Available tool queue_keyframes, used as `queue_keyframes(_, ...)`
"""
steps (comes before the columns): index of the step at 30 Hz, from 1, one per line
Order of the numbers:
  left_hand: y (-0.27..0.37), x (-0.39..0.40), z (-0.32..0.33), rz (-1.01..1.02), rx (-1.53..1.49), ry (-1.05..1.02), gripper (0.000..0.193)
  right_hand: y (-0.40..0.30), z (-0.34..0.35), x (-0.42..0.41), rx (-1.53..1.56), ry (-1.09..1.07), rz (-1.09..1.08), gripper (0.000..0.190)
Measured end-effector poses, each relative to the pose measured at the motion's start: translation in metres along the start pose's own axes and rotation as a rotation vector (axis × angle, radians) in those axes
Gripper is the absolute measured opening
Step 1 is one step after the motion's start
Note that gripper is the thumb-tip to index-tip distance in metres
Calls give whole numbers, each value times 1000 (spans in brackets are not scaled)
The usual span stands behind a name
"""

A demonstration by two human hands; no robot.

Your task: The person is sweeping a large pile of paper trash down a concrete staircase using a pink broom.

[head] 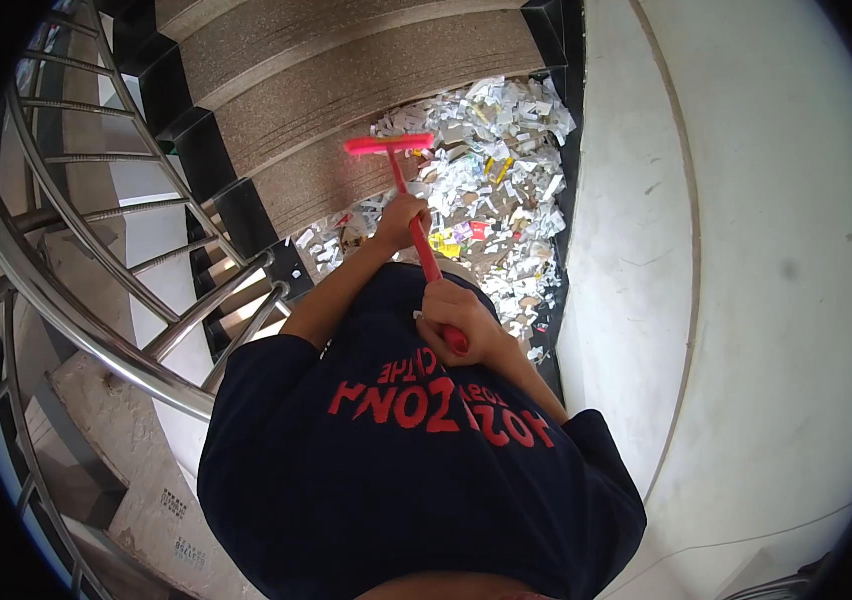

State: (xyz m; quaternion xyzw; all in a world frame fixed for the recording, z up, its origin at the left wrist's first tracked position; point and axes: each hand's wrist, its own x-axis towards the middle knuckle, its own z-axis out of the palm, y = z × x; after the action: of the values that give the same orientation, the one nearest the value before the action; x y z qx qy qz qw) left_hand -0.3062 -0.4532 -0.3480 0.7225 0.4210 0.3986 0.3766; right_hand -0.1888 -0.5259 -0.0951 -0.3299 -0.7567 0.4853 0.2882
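A broom with a red handle (424, 251) and a bright pink head (388, 144) reaches from my chest out over a stair step. My left hand (401, 221) grips the handle partway along, on the side nearer the head. Close to my body, my right hand (463, 321) is wrapped around the handle's end. The head looks slightly blurred and sits over a step's front, beside a thick spread of torn paper and plastic scraps (497, 150). A yellow wrapper (444, 244) and a red piece (479, 230) lie among the scraps.
Terrazzo steps (373, 71) with dark side trim rise beyond the litter. A curved stainless-steel railing (95, 345) runs along the left, with another flight below it. On the right stands a white wall (628, 247) with a black skirting (574, 150).
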Motion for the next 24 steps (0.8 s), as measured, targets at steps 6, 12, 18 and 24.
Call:
queue_keyframes(6,-9,3,35,4,-159,-328,16,-5,0,2,-73,91,143,23)
queue_keyframes(12,-7,-2,39,7,-63,-687,19,-11,-11,-2,-5,223,314,24)
queue_keyframes(18,-12,-1,18,25,-68,-288,18,0,-8,-2,-25,71,98,23)
queue_keyframes(24,2,1,5,-88,-71,-117,15,5,-8,1,-3,-35,39,21)
